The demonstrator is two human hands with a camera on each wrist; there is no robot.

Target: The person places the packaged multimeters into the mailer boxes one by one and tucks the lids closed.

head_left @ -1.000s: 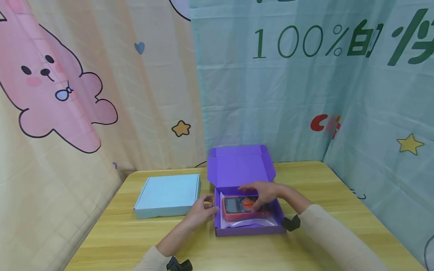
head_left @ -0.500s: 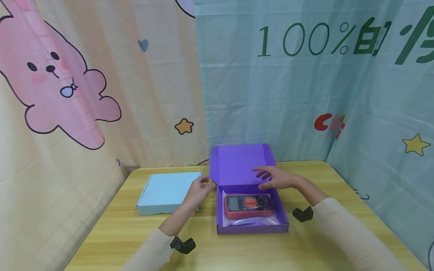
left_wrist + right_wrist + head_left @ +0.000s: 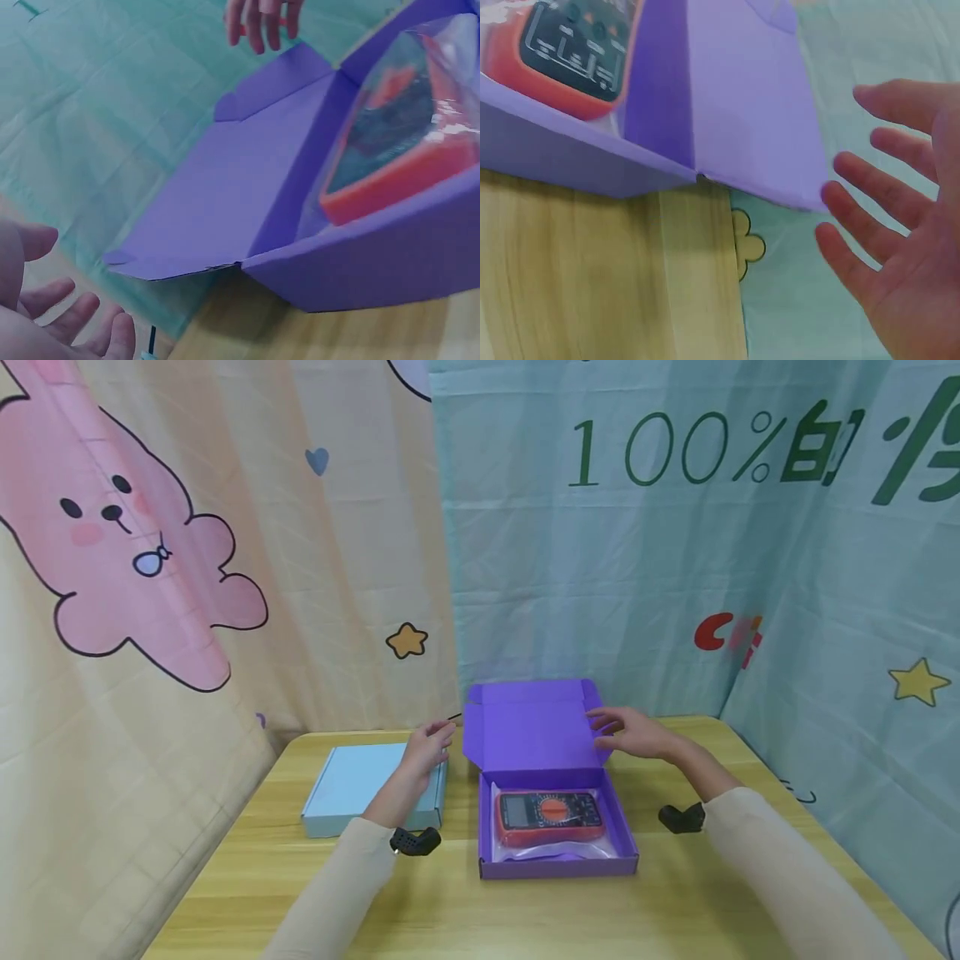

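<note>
A purple box (image 3: 558, 868) stands on the table with its lid (image 3: 534, 727) raised at the back. Inside lies a red and black multimeter (image 3: 551, 818) in clear plastic, also visible in the left wrist view (image 3: 405, 176) and the right wrist view (image 3: 570, 60). The left hand (image 3: 426, 750) hovers left of the lid, over the back right part of a light blue box, fingers loosely bent and holding nothing. Beside the lid's right edge is the right hand (image 3: 633, 732), its fingers spread and empty; the right wrist view shows a gap between this hand (image 3: 900, 195) and the lid.
The closed light blue box (image 3: 352, 781) lies left of the purple one on the wooden table (image 3: 525, 918). Printed curtains (image 3: 592, 577) hang behind the table and along its sides. A dark device is worn on each wrist.
The right hand has left the multimeter and moved up and right to beside the lid. The left hand has moved from the box's left side back and slightly left. The multimeter remains in the box.
</note>
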